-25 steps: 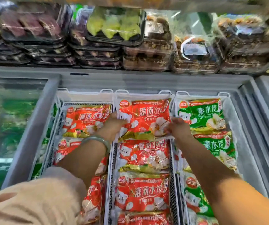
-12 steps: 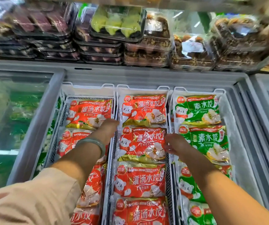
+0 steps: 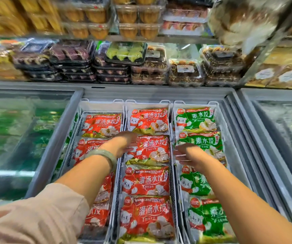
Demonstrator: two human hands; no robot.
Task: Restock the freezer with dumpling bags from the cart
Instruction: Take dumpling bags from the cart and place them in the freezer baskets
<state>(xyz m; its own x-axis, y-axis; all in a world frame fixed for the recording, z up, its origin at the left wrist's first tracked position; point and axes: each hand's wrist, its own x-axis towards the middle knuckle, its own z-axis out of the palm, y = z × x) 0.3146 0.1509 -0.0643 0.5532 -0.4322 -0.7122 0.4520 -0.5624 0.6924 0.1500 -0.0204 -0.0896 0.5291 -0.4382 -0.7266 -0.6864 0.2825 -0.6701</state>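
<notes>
Your left hand [image 3: 126, 143] and right hand [image 3: 189, 154] have drawn back, fingers straight and empty; take the probably slippery red dumpling bag [image 3: 151, 150] by its sides.

On the red dumpling bags [image 3: 147, 213] at 6 and 9 o'clock in the freezer [image 3: 159, 93]: 灌汤水饺 in big white characters, with a round 三全 brand mark at 10 o'clock on each pack. On the green dumpling bags [image 3: 199, 141] at 3 o'clock: 素水饺, same 三全 roundel. Smaller print beneath too fine to read. Sticker labels [image 3: 185, 68] on the clear boxes [image 3: 185, 77] at 12 o'clock blurred beyond reading.
</notes>
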